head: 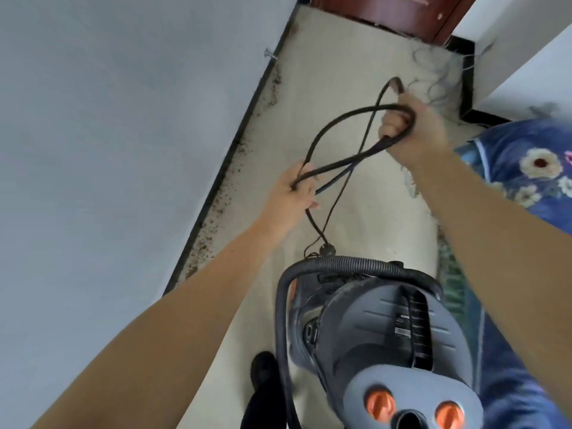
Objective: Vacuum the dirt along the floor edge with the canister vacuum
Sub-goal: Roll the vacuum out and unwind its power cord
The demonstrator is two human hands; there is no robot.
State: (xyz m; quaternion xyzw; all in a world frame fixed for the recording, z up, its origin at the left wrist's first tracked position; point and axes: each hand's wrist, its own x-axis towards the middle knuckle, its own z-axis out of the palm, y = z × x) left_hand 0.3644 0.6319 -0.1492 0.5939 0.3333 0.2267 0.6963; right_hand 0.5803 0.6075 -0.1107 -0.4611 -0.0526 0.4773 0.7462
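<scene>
Both hands hold the looped black rubber power cord (356, 144): left hand (298, 193) pinches the near end of the loops, right hand (411, 125) is fisted round the far bend. Grey-and-orange canister vacuum (387, 342) sits below, close to the person. Brown dirt specks (235, 168) run along the black skirting (244, 131), left of both hands, left hand nearer. Pale floor (349, 57) ahead looks open; vacuuming likely not begun.
</scene>
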